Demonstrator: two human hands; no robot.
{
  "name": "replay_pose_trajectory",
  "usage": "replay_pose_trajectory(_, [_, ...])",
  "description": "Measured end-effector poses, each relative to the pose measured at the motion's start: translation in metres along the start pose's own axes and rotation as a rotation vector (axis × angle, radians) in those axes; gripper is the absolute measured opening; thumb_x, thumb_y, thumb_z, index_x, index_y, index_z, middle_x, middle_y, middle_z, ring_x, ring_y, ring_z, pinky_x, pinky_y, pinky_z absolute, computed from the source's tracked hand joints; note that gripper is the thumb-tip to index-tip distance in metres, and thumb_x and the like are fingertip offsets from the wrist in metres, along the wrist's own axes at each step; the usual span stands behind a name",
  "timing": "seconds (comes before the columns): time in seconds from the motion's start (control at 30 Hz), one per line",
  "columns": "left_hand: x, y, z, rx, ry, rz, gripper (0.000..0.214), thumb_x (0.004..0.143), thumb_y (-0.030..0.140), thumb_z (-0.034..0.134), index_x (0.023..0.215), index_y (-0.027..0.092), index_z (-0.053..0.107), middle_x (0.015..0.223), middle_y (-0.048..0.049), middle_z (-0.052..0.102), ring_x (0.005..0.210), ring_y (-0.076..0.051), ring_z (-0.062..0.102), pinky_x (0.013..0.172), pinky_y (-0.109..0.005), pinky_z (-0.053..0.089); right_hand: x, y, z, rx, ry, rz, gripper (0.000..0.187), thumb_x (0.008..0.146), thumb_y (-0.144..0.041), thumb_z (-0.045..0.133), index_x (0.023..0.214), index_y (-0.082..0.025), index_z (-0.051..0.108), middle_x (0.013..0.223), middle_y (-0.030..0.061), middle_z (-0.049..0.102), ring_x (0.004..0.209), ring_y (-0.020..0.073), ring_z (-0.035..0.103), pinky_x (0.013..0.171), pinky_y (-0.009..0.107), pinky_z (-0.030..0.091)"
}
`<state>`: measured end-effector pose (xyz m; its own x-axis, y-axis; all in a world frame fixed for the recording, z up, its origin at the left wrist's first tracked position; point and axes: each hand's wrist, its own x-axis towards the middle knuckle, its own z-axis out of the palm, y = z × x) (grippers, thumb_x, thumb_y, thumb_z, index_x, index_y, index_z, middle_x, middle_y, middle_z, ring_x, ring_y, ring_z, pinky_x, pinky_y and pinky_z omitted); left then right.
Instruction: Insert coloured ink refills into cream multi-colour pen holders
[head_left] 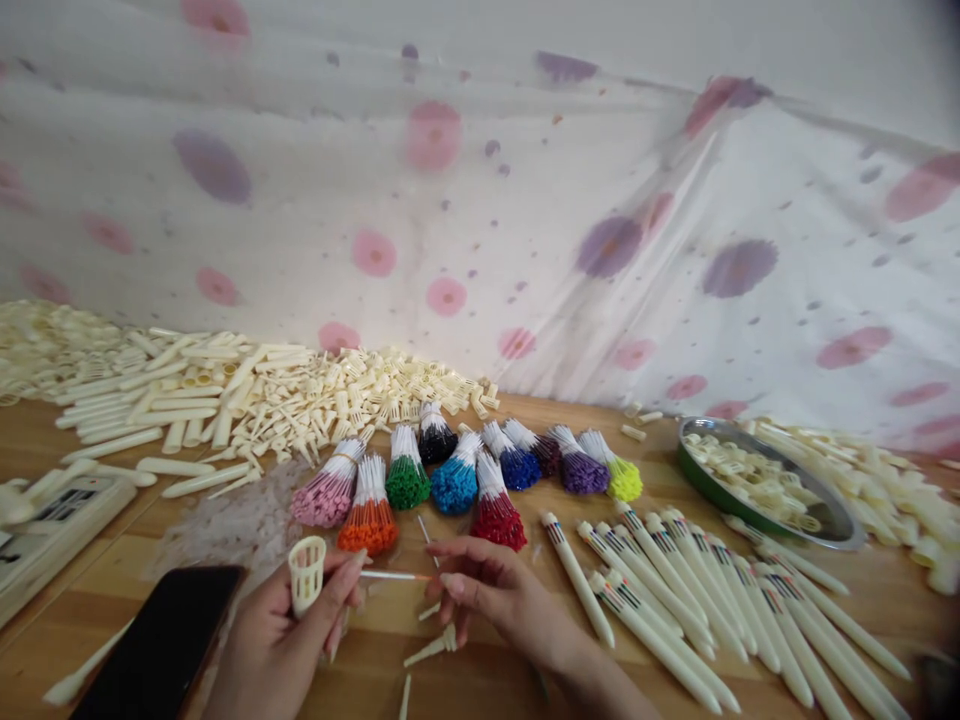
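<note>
Cream plastic, a slotted barrel [306, 590], stands in your left hand [289, 625], fingers and thumb closed round its lower part. Its wide open end faces up and clear of your fingers, probably so that you can see into it and reach the opening. From the same hand's fingertips a thin white tube with an orange end [394, 575] runs out level towards your right hand [502, 605]. That one's thumb and fingers are curled close about the orange end, but I cannot tell whether they are clamped on it or merely beside it.

Ahead of you the coloured bundles [369, 515] sit fanned apart, coloured ends towards you, which likely lets you pick a shade by eye. Pale cone-tipped pieces [431, 647] lie loose on the table [480, 690] just below your right hand, perhaps for a short reach. To your right, the pens [667, 590] lie side by side with their coloured sliders at the far end, which seems to keep them apart from the loose cream parts [142, 410] heaped at the left. Beyond the pens, a green bowl [712, 503] gathers small slotted pieces, presumably to stop them rolling about
</note>
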<state>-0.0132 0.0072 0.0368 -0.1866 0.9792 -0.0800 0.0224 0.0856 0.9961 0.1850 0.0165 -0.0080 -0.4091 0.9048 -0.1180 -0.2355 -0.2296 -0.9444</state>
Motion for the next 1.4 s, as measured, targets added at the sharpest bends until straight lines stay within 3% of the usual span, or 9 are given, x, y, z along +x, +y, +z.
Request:
replay_pose_trajectory(0.1, [0.0,-0.006,0.001,0.011,-0.025,0.013,0.035,0.055,0.051,0.074,0.058,0.018,0.063,0.039,0.0073,0.051,0.034,-0.008,0.043,0.035,-0.017,0.037,0.006,0.007,0.013,0.015,0.107,-0.003,0.052,0.055,-0.046,0.08,0.093,-0.014,0.066,0.056,-0.0041,0.058,0.041,0.0066,0.051,0.039,0.018,0.044])
replay_pose_trajectory(0.3, [0.001,-0.023,-0.002,-0.022,-0.074,-0.057,0.035,0.064,0.051,0.07,0.061,0.017,0.062,0.038,0.008,0.047,0.035,-0.007,0.04,0.035,-0.015,0.033,0.01,0.011,0.024,-0.015,0.352,-0.093,0.042,0.056,-0.053,0.076,0.064,-0.014,0.062,0.046,-0.0086,0.045,0.033,0.0013,0.033,0.031,0.014,0.029])
replay_pose_trajectory(0.4, [0.001,-0.03,-0.001,-0.025,-0.084,-0.074,0.035,0.068,0.051,0.067,0.062,0.017,0.06,0.04,0.0083,0.047,0.036,-0.006,0.04,0.037,-0.015,0.033,0.009,0.012,0.023,-0.025,0.417,-0.101,0.045,0.057,-0.058,0.073,0.063,-0.016,0.058,0.039,-0.0094,0.041,0.031,0.0035,0.032,0.029,0.015,0.028])
replay_pose_trajectory(0.57, [0.001,-0.028,-0.001,0.068,-0.152,-0.045,0.033,0.069,0.051,0.065,0.076,0.019,0.06,0.053,0.0052,0.058,0.039,-0.009,0.049,0.038,-0.018,0.039,0.01,0.004,0.012,-0.062,0.498,-0.16,0.044,0.061,-0.058,0.069,0.059,-0.016,0.055,0.042,-0.0059,0.048,0.033,0.0054,0.038,0.032,0.017,0.032])
replay_pose_trajectory(0.63, [-0.001,-0.024,-0.001,0.158,-0.211,0.035,0.027,0.072,0.047,0.064,0.083,0.022,0.059,0.064,0.0028,0.064,0.054,-0.015,0.059,0.051,-0.022,0.049,0.007,-0.009,0.0,-0.091,0.522,-0.2,0.04,0.064,-0.054,0.068,0.058,-0.016,0.056,0.045,-0.0044,0.052,0.034,0.0053,0.04,0.033,0.016,0.033])
replay_pose_trajectory(0.7, [-0.003,-0.022,-0.002,0.26,-0.274,0.141,0.02,0.076,0.043,0.061,0.084,0.025,0.057,0.071,0.002,0.066,0.066,-0.018,0.063,0.063,-0.025,0.052,0.001,-0.027,-0.013,-0.138,0.52,-0.238,0.036,0.064,-0.049,0.071,0.057,-0.016,0.059,0.047,-0.0031,0.054,0.037,0.0061,0.043,0.036,0.017,0.036])
replay_pose_trajectory(0.87, [-0.007,-0.026,-0.001,0.415,-0.347,0.244,0.014,0.083,0.039,0.05,0.087,0.026,0.055,0.083,-0.0008,0.068,0.076,-0.02,0.065,0.065,-0.024,0.053,-0.017,-0.059,-0.027,-0.315,0.445,-0.322,0.022,0.067,-0.036,0.073,0.059,-0.017,0.065,0.048,-0.0027,0.056,0.041,0.0073,0.047,0.041,0.017,0.039])
replay_pose_trajectory(1.07, [-0.008,-0.026,0.0,0.488,-0.461,0.263,0.01,0.086,0.033,0.048,0.09,0.026,0.053,0.086,-0.0023,0.069,0.079,-0.02,0.066,0.069,-0.026,0.052,-0.023,-0.057,-0.02,-0.756,0.331,-0.477,0.019,0.082,-0.031,0.062,0.068,-0.018,0.066,0.053,-0.0003,0.059,0.044,0.01,0.052,0.043,0.02,0.041])
replay_pose_trajectory(1.4, [-0.011,-0.027,-0.001,0.57,-0.504,0.334,0.008,0.087,0.03,0.047,0.092,0.027,0.052,0.089,-0.0008,0.072,0.082,-0.02,0.068,0.07,-0.026,0.051,-0.023,-0.054,-0.01,-0.875,0.263,-0.56,0.018,0.085,-0.03,0.06,0.071,-0.019,0.065,0.055,-0.0005,0.061,0.044,0.0089,0.054,0.044,0.017,0.041])
